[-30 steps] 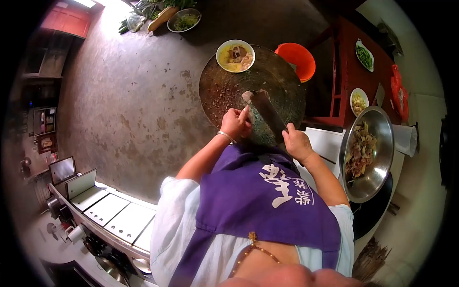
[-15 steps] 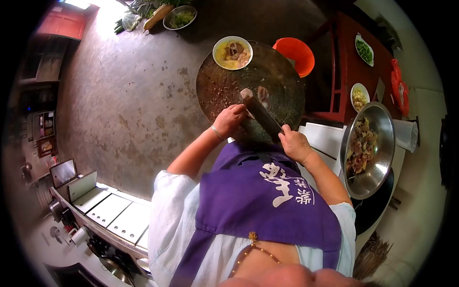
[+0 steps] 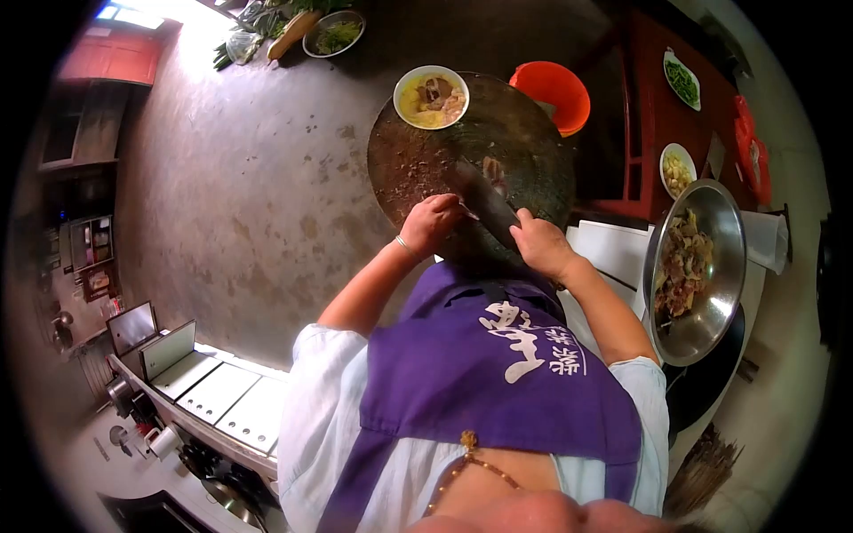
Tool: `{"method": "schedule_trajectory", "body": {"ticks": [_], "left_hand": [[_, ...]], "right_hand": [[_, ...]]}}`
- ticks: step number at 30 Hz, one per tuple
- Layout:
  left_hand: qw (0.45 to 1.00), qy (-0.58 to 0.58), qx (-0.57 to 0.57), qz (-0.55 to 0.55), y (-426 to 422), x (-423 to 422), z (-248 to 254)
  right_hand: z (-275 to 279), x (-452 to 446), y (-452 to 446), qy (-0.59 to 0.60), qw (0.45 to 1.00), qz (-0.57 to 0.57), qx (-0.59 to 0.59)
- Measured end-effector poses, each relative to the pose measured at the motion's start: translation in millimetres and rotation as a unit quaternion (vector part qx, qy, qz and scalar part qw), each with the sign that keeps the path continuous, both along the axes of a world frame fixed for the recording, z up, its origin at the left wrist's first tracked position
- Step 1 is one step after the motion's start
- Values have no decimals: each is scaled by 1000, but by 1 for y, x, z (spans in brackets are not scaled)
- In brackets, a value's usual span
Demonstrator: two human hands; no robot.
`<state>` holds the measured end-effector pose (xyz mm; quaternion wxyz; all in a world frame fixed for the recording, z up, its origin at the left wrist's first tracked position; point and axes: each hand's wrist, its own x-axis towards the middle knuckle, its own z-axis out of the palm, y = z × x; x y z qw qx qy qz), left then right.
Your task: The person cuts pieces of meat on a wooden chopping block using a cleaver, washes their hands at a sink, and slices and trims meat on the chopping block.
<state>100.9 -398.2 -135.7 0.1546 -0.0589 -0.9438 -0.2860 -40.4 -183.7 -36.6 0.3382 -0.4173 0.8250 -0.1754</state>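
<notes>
My right hand (image 3: 542,244) is closed round the handle of a broad dark cleaver (image 3: 487,197), whose blurred blade slants up and left over the round wooden chopping board (image 3: 413,160). Close to the blade's left side, my left hand (image 3: 433,222) has its fingers pinched together at the board's near edge. A small pale bit, seemingly meat, shows at its fingertips; the rest is hidden. Just beyond the blade lies a piece of meat (image 3: 494,169). At the board's far edge stands a white bowl (image 3: 402,99) of yellowish and pinkish meat pieces in liquid.
An orange bucket (image 3: 564,93) stands behind the board. To the right, a steel basin (image 3: 724,302) holds chopped meat. Dishes of green vegetables (image 3: 681,82) and pale chopped pieces (image 3: 677,174) sit on a red table. Vegetables and a bowl (image 3: 336,35) lie on the floor.
The cleaver blade has shifted slightly and is now motion-blurred. The pale meat piece seen by its tip is no longer visible there. My left hand stays near the board's edge.
</notes>
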Motion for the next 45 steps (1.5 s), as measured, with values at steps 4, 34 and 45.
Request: {"method": "schedule_trajectory", "body": {"ticks": [4, 34, 45], "left_hand": [[999, -2, -42, -15, 0, -1, -9], [998, 36, -49, -3, -4, -3, 40], [996, 79, -38, 12, -2, -2, 10]], "right_hand": [[17, -9, 14, -17, 999, 25, 21], [-4, 8, 28, 86, 994, 12, -67], [4, 25, -6, 78, 994, 43, 56]]}}
